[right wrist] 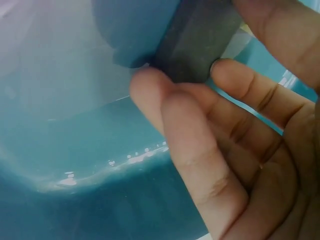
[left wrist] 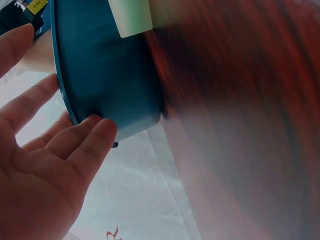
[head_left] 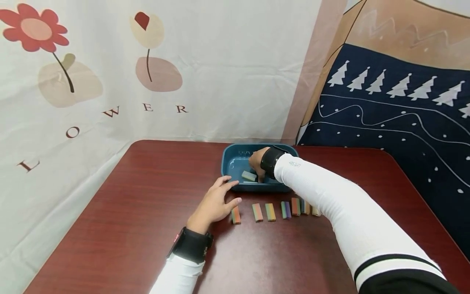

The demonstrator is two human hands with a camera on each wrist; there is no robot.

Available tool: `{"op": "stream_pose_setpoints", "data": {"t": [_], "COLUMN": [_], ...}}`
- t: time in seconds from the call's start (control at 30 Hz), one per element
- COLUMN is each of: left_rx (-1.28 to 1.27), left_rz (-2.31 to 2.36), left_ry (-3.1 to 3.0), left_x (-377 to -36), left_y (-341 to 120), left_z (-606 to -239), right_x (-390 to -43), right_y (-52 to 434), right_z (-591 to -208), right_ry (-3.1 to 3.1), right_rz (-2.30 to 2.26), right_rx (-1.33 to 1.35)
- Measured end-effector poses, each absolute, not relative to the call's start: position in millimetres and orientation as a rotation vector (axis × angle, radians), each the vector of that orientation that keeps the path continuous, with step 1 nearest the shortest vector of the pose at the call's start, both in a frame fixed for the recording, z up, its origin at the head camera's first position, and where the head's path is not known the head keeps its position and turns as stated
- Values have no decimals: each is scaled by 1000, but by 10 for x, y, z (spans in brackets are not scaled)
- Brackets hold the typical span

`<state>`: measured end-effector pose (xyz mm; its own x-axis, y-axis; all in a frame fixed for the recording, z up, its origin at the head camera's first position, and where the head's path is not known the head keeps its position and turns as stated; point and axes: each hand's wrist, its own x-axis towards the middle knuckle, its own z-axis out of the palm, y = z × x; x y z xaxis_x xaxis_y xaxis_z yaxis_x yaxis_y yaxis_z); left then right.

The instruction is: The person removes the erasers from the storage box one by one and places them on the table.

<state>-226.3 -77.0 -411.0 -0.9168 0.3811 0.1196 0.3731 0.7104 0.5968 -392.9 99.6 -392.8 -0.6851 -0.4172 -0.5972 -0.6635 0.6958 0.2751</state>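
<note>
A blue-green plastic bin [head_left: 235, 157] stands at the table's far edge. My right hand [head_left: 258, 161] reaches down inside it. In the right wrist view, the thumb and fingers of that hand pinch a dark grey rectangular block [right wrist: 200, 47]. A pale block [head_left: 249, 176] lies on the bin's floor to the left of those fingers. My left hand [head_left: 214, 203] rests its extended fingers against the bin's near left corner. An orange-and-green block [head_left: 236, 215] lies on the table just beside the left thumb.
Several two-coloured blocks stand in a row in front of the bin, among them a pink-and-green one [head_left: 258, 212], a yellow one [head_left: 270, 212] and a purple one [head_left: 286, 210]. My right sleeve partly covers the row's right end. A white printed curtain [head_left: 227, 102] hangs behind the reddish-brown table [head_left: 147, 196].
</note>
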Motion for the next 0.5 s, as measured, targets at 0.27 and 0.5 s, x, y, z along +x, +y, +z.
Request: {"op": "stream_pose_setpoints", "data": {"t": [0.27, 0.5], "left_rx": [631, 627], "left_rz": [1015, 1020], "left_ry": [2887, 2883], "left_x": [-2256, -2253], "left_y": [-763, -773], "left_z": [-4115, -4123], "right_x": [-3904, -3892], "right_y": [1014, 1047], "right_z": [-3884, -3789], "right_ry": [2411, 2450], "right_rz": [628, 495], "right_rx": [-809, -786]}}
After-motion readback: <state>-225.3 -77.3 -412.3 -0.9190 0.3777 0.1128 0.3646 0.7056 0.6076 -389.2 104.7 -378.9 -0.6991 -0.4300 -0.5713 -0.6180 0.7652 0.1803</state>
